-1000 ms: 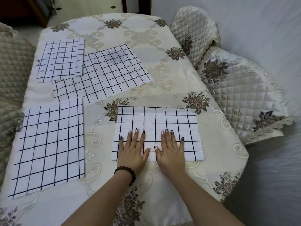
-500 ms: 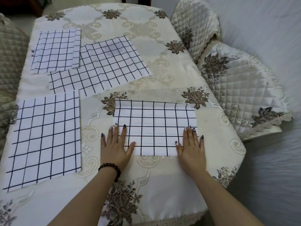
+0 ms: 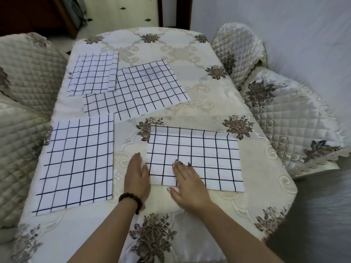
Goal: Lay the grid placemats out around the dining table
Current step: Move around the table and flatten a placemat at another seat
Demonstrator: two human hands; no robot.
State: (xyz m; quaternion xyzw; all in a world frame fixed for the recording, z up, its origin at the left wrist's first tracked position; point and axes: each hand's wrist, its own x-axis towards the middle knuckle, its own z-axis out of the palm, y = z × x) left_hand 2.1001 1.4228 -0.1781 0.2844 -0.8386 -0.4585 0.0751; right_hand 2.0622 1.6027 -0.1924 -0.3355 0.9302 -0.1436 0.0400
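Several white placemats with black grid lines lie on the table. The nearest placemat [image 3: 199,154] lies flat at the right front. My right hand [image 3: 188,184] rests flat on its near left corner, fingers together. My left hand [image 3: 137,177] lies flat on the tablecloth just left of that placemat's edge, holding nothing. A larger placemat [image 3: 77,162] lies at the left front. Another placemat [image 3: 140,90] sits skewed in the middle, its left end tucked under a smaller placemat [image 3: 91,73] at the far left.
The table [image 3: 190,54] wears a cream cloth with brown flowers. Quilted chair covers stand close on the right [image 3: 284,114] and on the left [image 3: 20,76]. A dark beaded bracelet [image 3: 132,200] circles my left wrist. The floor drops away at the right.
My right hand has slid left from the placemat's right end to its near left corner. My left hand has shifted slightly right along the left edge. The view tilted up.
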